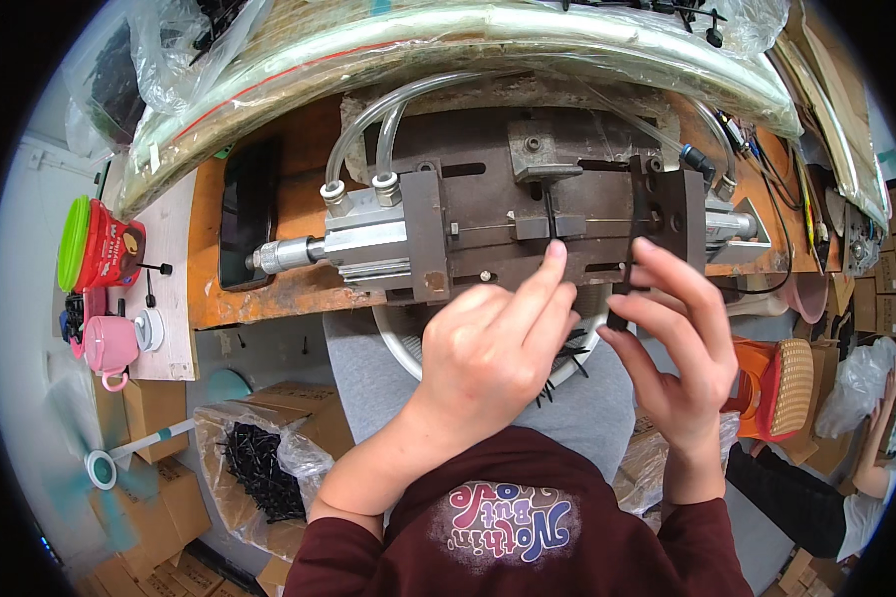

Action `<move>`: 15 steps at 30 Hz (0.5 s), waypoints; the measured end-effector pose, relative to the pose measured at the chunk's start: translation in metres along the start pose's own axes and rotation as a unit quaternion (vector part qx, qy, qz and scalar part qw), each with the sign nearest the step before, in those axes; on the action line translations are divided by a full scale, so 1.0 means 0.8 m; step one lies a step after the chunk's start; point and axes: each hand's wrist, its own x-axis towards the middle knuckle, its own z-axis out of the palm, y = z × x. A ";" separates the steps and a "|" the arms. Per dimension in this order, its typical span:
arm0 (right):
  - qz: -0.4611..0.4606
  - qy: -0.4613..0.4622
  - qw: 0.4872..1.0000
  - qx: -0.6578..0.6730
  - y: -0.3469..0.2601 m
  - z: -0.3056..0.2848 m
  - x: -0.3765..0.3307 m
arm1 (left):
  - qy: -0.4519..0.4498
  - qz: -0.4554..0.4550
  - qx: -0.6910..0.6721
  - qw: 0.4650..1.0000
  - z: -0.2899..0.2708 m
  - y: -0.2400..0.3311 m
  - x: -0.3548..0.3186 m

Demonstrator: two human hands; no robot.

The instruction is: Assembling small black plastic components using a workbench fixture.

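Observation:
A brown metal clamping fixture (508, 254) with silver air cylinders on both ends sits at the table's front edge. Upright in its middle block is a slim black plastic piece (554, 211). My left hand (498, 348) reaches to it, the index fingertip at the piece's lower end and the other fingers curled; the thumb is hidden. To the right, my right hand (682, 343) pinches a black plastic part (617, 316) between thumb and fingers, beside the fixture's right jaw. Below the hands, several black pieces (570, 356) lie in a white-rimmed container (396, 348) on my lap, partly hidden.
Clear air hoses (363, 124) arch over the fixture. A dark phone (249, 214) lies on its left. A red tub (110, 244) and pink cup (110, 343) stand further left. Below are a bag of black parts (264, 468), a fan (102, 468) and an orange stool (767, 388). Another person (871, 483) is at right.

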 end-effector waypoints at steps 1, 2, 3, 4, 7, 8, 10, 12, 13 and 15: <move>0.001 -0.003 1.000 -0.012 0.001 0.004 0.002 | -0.001 0.005 -0.012 1.000 -0.003 0.001 -0.003; -0.029 -0.026 0.999 -0.033 0.001 0.004 0.010 | -0.035 0.004 -0.049 0.998 -0.011 0.003 -0.007; -0.030 -0.043 0.998 -0.027 0.003 0.008 0.010 | -0.071 0.003 -0.087 0.994 -0.021 0.006 -0.011; -0.031 -0.059 0.998 -0.021 0.005 0.014 0.008 | -0.106 0.003 -0.124 0.987 -0.028 0.009 -0.017; -0.063 -0.090 0.992 -0.053 0.007 0.031 0.008 | -0.193 -0.016 -0.145 0.970 -0.036 0.002 -0.045; -0.060 -0.085 0.992 -0.068 0.005 0.035 0.010 | -0.220 -0.019 -0.159 0.962 -0.035 -0.002 -0.057; -0.055 -0.087 0.990 -0.100 0.003 0.037 0.018 | -0.271 -0.042 -0.173 0.946 -0.025 -0.005 -0.084; -0.044 -0.099 0.985 -0.131 -0.003 0.035 0.025 | -0.309 -0.062 -0.188 0.930 -0.013 -0.008 -0.110; -0.035 -0.109 0.983 -0.146 -0.008 0.034 0.028 | -0.321 -0.077 -0.179 0.927 -0.006 -0.010 -0.119; -0.023 -0.105 0.982 -0.153 -0.009 0.031 0.028 | -0.349 -0.105 -0.168 0.916 0.012 -0.011 -0.133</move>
